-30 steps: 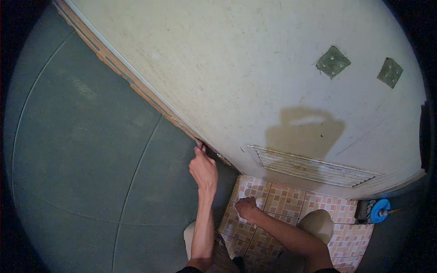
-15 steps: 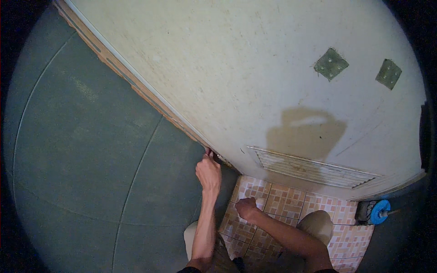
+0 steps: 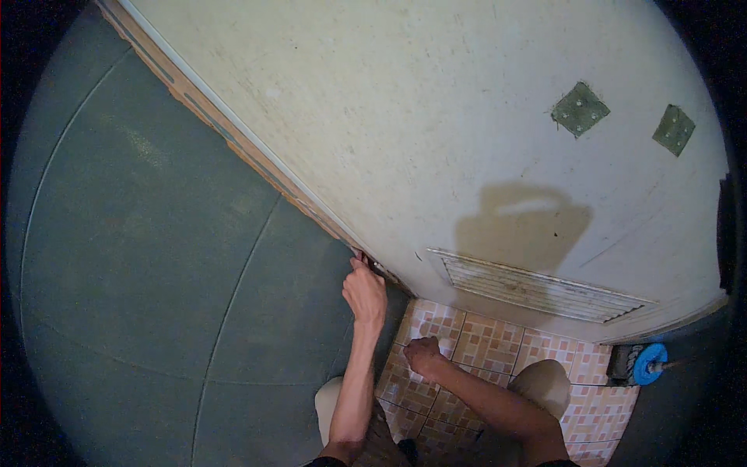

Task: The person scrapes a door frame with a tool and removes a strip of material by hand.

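My left hand (image 3: pixel 364 292) reaches to the lower end of a rough brown strip (image 3: pixel 268 177) that runs between the green wall (image 3: pixel 156 249) and the pale door (image 3: pixel 373 117). Its fingers are pinched together at the narrow gap there; what they hold, if anything, is too small to make out. My right hand (image 3: pixel 422 358) is closed, held low over the tiled floor (image 3: pixel 489 340). A small whitish shape (image 3: pixel 446 344) shows just beyond its knuckles. Whether this hand grips anything is hidden.
Low on the door sits a slatted vent (image 3: pixel 537 286). Two greenish square patches (image 3: pixel 580 110) mark its surface higher up. By the wall at right stands a blue round object (image 3: pixel 650 363) with a rod through it. My knees (image 3: pixel 542 385) are bent close to the door.
My left hand has shifted slightly right along the gap, with its fingers still pinched at the strip. The right hand stays nearly where it was. The view has shifted a little.
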The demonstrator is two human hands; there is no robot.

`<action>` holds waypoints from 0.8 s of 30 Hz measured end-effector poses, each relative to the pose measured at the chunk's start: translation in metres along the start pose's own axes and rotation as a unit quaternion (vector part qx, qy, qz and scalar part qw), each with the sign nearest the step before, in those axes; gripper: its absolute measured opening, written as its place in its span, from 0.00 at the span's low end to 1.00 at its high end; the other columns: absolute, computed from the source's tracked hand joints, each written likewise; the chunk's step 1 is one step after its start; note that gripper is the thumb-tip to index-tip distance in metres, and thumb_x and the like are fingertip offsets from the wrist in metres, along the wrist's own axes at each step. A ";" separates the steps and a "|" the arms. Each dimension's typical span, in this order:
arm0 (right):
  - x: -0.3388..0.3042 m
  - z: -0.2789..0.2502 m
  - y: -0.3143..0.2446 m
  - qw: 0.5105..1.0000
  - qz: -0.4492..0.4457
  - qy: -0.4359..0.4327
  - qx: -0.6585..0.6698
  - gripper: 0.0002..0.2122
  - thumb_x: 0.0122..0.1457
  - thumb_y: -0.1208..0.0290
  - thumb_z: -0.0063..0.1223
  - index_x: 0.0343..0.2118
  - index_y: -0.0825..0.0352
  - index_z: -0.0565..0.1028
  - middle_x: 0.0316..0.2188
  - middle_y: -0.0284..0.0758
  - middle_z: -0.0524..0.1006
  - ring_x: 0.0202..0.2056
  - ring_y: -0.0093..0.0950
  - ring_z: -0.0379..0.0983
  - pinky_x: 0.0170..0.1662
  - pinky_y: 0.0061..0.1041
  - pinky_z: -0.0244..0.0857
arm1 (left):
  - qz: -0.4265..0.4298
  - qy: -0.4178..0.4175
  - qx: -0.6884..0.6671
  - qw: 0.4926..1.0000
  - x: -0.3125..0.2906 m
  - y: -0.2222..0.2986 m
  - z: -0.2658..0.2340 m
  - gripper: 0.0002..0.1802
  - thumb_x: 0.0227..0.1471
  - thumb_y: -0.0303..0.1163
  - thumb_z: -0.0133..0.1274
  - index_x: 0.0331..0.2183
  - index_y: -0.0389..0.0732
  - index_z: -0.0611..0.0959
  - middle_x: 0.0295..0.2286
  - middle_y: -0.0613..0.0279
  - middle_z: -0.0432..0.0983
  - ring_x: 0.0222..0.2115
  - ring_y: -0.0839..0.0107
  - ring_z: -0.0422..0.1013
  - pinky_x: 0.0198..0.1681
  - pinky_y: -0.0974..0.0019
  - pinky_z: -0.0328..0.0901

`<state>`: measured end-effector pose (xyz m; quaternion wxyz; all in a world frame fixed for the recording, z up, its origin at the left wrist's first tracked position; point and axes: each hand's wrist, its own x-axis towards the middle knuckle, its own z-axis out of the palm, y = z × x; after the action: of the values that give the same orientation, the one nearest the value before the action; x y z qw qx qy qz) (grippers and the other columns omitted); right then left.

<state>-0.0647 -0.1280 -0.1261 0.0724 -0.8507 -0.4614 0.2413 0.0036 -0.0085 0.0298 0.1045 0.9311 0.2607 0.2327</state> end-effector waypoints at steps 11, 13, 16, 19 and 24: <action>0.005 -0.005 0.000 0.998 0.035 -0.042 0.031 0.07 0.47 0.73 0.54 0.30 0.62 0.79 0.34 0.36 0.78 0.39 0.37 0.75 0.37 0.40 0.65 | 0.003 0.093 -0.068 0.993 0.012 0.015 -0.043 0.09 0.53 0.24 0.45 0.34 0.27 0.72 0.24 0.35 0.75 0.26 0.41 0.72 0.28 0.45 0.64; -0.001 -0.015 -0.004 0.998 0.033 -0.056 0.018 0.07 0.48 0.73 0.52 0.30 0.62 0.79 0.34 0.36 0.78 0.40 0.37 0.75 0.38 0.40 0.65 | 0.005 0.087 -0.059 0.994 0.011 0.007 -0.035 0.08 0.52 0.24 0.46 0.32 0.27 0.73 0.22 0.36 0.75 0.25 0.41 0.72 0.27 0.45 0.65; -0.001 0.011 -0.005 0.998 0.010 0.053 0.015 0.07 0.49 0.73 0.52 0.32 0.62 0.79 0.34 0.37 0.78 0.40 0.37 0.75 0.38 0.41 0.65 | -0.010 0.060 -0.030 0.998 0.006 0.000 -0.013 0.08 0.50 0.24 0.47 0.30 0.27 0.74 0.20 0.36 0.74 0.24 0.42 0.73 0.28 0.46 0.65; 0.000 0.002 -0.004 0.999 0.034 -0.003 -0.010 0.08 0.50 0.72 0.52 0.33 0.62 0.79 0.35 0.38 0.78 0.41 0.37 0.74 0.39 0.41 0.65 | -0.020 0.015 -0.018 1.000 0.002 0.000 0.001 0.08 0.49 0.23 0.48 0.30 0.27 0.74 0.21 0.34 0.74 0.26 0.42 0.74 0.29 0.46 0.66; -0.005 -0.030 -0.010 0.995 0.037 -0.081 0.034 0.09 0.47 0.74 0.55 0.33 0.63 0.79 0.36 0.38 0.78 0.42 0.37 0.74 0.41 0.41 0.64 | -0.039 0.025 -0.019 0.999 0.005 0.005 -0.018 0.10 0.54 0.28 0.45 0.33 0.29 0.75 0.21 0.35 0.74 0.27 0.40 0.73 0.29 0.45 0.65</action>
<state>-0.0600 -0.1239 -0.0944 0.0544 -0.8416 -0.4259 0.3277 0.0009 -0.0092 0.0489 0.1243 0.9119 0.2951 0.2566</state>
